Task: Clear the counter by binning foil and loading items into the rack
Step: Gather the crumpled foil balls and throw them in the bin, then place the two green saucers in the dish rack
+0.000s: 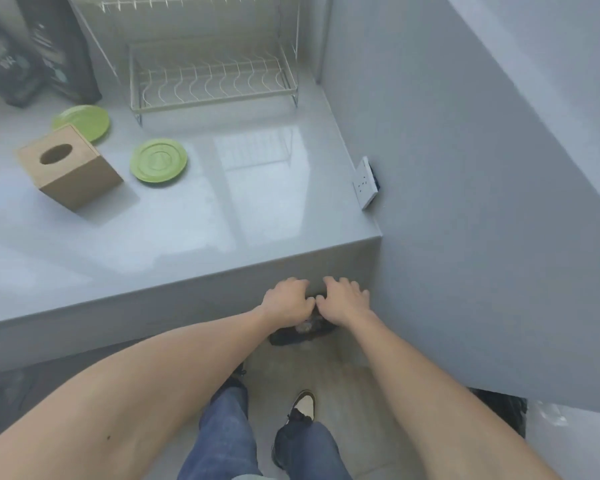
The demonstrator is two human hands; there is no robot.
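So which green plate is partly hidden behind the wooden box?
The far green plate, the one closer to the black bags. The wooden box covers its near edge. The other green plate sits in full view, right of the box.

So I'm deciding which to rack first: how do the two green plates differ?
The nearer green plate lies fully in view with raised concentric rings showing; the farther green plate looks smooth and is partly hidden behind the wooden tissue box. The nearer one sits clear of the box, closer to the counter's front edge; the farther one is left of the dish rack. Both are light green, round and flat on the counter.
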